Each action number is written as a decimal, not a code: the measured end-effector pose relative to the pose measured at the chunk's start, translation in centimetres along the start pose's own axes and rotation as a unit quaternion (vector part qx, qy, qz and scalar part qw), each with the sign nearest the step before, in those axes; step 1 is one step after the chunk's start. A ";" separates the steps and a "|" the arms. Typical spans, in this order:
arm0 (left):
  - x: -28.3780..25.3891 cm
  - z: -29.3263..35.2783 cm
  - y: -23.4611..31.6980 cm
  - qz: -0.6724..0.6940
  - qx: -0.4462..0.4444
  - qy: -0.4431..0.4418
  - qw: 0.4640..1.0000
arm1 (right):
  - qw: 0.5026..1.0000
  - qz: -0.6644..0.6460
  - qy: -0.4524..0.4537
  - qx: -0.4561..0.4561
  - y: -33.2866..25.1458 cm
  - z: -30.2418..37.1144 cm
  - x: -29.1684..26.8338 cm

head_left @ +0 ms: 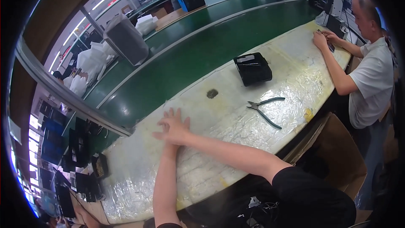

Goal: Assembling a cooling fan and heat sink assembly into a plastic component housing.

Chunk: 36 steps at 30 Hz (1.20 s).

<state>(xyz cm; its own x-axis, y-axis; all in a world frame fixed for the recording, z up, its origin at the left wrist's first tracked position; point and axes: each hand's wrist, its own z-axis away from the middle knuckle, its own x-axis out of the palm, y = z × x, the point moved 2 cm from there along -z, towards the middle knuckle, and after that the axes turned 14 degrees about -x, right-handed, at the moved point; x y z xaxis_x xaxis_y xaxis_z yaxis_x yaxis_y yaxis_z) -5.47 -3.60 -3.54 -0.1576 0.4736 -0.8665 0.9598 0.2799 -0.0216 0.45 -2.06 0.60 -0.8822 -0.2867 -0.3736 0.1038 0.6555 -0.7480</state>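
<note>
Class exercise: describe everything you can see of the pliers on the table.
The pliers have a short grey, metallic-looking head and two long, slightly curved, dark teal handles that look coated. They lie on the table, which has a shiny, plastic-like cover, nearer the wearer than the black tray. The head points left; the handles spread wide toward the right. Only the table touches them. The jaws' fine detail is too small to make out.

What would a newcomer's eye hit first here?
The two bare hands, overlapping over the pale bench, left of centre. Then the pliers, lying with green handles spread on the right, and the black tray beyond them, near the bench's far edge.
</note>
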 end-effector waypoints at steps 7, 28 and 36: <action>-3.6 0.2 -0.3 -0.030 -0.007 -0.033 0.999 | 0.944 -0.039 0.151 -0.291 -7.0 1.6 -2.0; -4.4 0.2 0.0 0.057 -0.077 -0.120 0.988 | 0.960 0.002 -0.080 -0.267 -4.8 4.0 1.1; -4.1 -0.6 -0.3 0.044 -0.083 -0.114 0.989 | 0.959 0.000 -0.114 -0.260 -5.1 3.4 0.7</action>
<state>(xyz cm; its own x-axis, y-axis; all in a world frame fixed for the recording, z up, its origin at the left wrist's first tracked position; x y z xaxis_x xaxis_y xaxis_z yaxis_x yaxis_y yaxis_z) -5.30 -5.11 0.28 -0.0014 0.3067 -0.9518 0.9128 0.3891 0.1240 0.88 -7.94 2.32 -0.7526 -0.3933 -0.5281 -0.1921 0.8983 -0.3952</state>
